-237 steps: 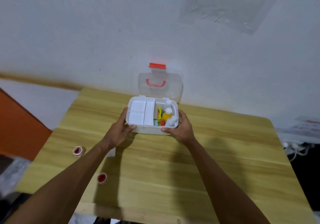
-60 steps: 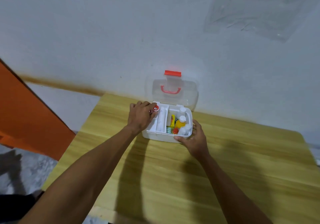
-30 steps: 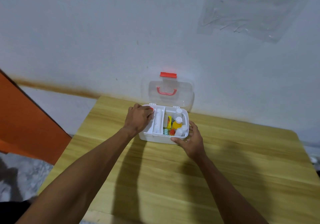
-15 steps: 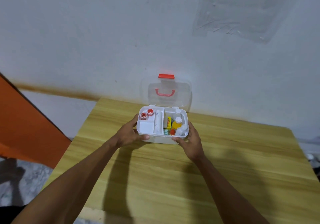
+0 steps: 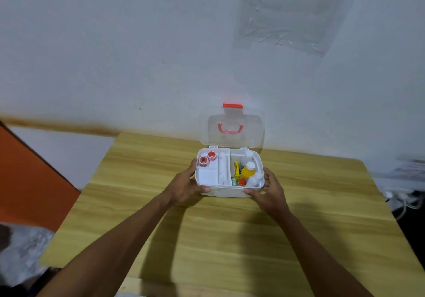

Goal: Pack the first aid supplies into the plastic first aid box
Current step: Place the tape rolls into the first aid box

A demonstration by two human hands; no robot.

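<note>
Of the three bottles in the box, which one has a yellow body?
The middle bottle is yellow-orange; the back bottle and the front bottle look whitish.

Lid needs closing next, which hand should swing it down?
Probably left: the left hand lies farther back beside the white plastic box, nearer its upright clear lid; the right hand grips the front corner.

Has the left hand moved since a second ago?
Yes. The left hand was over the back left compartment of the first aid box; now it holds the box's near left corner, closer to the person.
</note>
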